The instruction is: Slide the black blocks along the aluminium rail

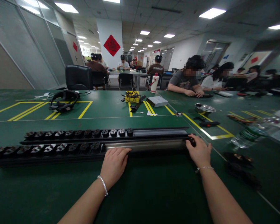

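Two long black metal tracks (pixel 144 147) lie side by side across the green table, each with a row of black plug adapters (pixel 60 147) in its left part. Metal pins point up from the adapters. To their right both tracks show a bare, shiny channel. My left hand (pixel 114 163) lies over the near track's front edge, just right of its last adapter, fingers bent over the rim and thumb in front. At that track's right end, my right hand (pixel 199 151) is closed around a small black piece (pixel 193 142), apparently an adapter, mostly hidden by the fingers.
Loose black adapters (pixel 239 160) and a clear plastic bottle (pixel 249 133) lie at right. Farther back are a metal bowl (pixel 205 108), a black headset (pixel 64 101), a yellow box with cables (pixel 132 96) and a white box (pixel 157 101). A person (pixel 187 77) sits across the table.
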Action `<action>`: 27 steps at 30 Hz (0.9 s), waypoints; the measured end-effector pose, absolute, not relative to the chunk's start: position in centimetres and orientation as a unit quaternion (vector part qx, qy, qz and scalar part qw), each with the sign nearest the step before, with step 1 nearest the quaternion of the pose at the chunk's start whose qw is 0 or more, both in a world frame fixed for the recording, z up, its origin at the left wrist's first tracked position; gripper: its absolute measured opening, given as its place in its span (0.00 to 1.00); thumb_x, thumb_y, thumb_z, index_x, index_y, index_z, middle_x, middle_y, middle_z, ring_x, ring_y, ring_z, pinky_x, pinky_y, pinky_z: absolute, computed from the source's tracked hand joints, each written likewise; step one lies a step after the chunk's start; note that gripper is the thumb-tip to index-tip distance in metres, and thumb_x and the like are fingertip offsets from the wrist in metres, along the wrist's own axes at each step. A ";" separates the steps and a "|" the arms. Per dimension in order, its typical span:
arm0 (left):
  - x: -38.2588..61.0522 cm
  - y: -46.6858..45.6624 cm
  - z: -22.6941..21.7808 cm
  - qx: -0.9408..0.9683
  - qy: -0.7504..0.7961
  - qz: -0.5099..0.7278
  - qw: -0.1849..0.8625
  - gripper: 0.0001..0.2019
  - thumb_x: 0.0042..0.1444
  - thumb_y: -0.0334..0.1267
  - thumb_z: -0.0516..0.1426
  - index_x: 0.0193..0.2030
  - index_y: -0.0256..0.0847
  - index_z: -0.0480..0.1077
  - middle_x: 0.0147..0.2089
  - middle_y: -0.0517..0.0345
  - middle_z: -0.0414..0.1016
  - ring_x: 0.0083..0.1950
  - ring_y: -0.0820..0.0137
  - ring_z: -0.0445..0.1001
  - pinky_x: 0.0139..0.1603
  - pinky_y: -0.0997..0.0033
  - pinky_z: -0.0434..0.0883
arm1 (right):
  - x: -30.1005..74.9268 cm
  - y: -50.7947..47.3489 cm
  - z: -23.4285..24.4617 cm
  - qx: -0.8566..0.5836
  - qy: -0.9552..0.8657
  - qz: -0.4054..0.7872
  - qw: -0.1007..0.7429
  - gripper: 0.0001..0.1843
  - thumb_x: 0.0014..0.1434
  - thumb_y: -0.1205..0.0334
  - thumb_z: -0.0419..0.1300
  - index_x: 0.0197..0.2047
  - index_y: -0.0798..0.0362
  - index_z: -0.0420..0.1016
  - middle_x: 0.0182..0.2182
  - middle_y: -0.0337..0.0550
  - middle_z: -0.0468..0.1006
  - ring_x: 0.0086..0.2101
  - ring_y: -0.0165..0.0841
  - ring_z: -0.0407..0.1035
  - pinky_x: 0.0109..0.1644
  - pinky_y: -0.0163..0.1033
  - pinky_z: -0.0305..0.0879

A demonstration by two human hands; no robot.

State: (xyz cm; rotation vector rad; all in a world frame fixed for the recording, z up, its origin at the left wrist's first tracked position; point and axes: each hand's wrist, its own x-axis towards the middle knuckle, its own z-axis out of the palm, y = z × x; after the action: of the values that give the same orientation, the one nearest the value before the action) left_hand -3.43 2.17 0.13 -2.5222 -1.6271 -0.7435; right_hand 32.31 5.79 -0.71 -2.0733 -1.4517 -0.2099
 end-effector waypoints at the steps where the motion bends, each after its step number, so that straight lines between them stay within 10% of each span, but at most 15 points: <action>1: -3.4 2.2 0.1 -0.815 -0.526 -0.241 0.025 0.13 0.57 0.33 0.48 0.47 0.46 0.67 0.43 0.58 0.74 0.43 0.67 0.69 0.43 0.62 0.62 | 32.3 5.8 -0.7 -0.781 -0.544 -0.081 0.296 0.20 0.53 0.52 0.47 0.45 0.49 0.68 0.49 0.47 0.70 0.50 0.42 0.60 0.57 0.61 0.38; 17: -3.4 2.3 -0.1 -0.813 -0.525 -0.251 0.030 0.13 0.56 0.33 0.49 0.47 0.47 0.67 0.43 0.58 0.74 0.43 0.68 0.69 0.44 0.63 0.63 | 33.3 6.0 -0.2 -0.771 -0.553 -0.097 0.301 0.21 0.50 0.53 0.50 0.44 0.51 0.71 0.41 0.47 0.75 0.42 0.42 0.67 0.48 0.48 0.57; 27: -3.3 2.3 -0.1 -0.815 -0.521 -0.253 0.035 0.13 0.56 0.33 0.49 0.47 0.46 0.68 0.42 0.56 0.74 0.42 0.67 0.70 0.43 0.62 0.64 | 33.2 6.1 -0.6 -0.779 -0.550 -0.086 0.288 0.21 0.51 0.52 0.47 0.46 0.50 0.69 0.48 0.46 0.72 0.49 0.42 0.63 0.56 0.56 0.46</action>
State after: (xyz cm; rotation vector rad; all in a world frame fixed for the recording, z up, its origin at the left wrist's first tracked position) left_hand -3.32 2.27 -0.10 -2.5039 -1.6019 -0.7767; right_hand 33.19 6.09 -0.59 -2.0812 -1.4681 -0.2302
